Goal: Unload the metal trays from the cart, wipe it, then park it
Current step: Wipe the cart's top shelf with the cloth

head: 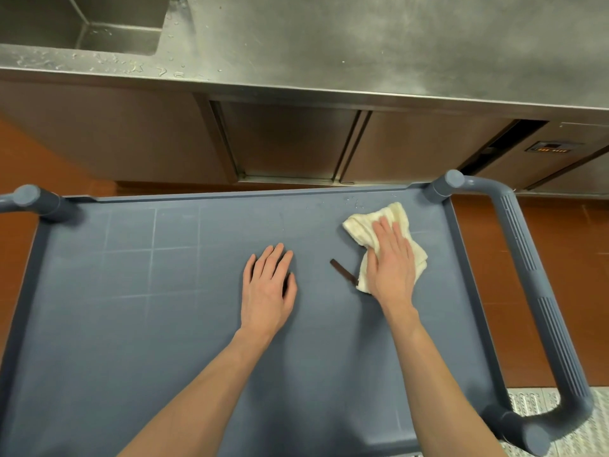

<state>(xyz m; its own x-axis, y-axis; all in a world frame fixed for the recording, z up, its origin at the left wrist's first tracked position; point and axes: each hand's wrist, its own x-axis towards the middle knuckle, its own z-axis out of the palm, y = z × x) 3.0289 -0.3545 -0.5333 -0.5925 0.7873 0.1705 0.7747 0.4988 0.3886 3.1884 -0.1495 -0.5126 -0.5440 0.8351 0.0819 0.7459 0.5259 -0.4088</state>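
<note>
So the cart (164, 324) is sitting right in front of the steel worktop (362, 44), and going left to right: there's the sink (82, 24) at the far left of that worktop with water drops around its edge, then the blue top shelf of the cart, which has faint pale scuff lines in a grid on its left half. No metal trays anywhere in view, so I'd guess the unloading part is done. Middle of the shelf, the left hand (268, 291) lies flat with fingers straight and a bit spread, holding nothing, looks like it's just steadying things. Right of it there's a small dark strip (344, 272) lying on the shelf, touching the edge of the cloth, can't tell what it is. Then the right hand (392, 258), fingers straight and close together, pressing a cream cloth (379, 222) down near the far right corner. A few water drops (354, 202) sit just past the cloth by the corner post. Far right is the cart handle (527, 275). So wiping looks to be in progress, with most of the shelf still to cover by my reckoning, and parking hasn't happened yet.
</note>
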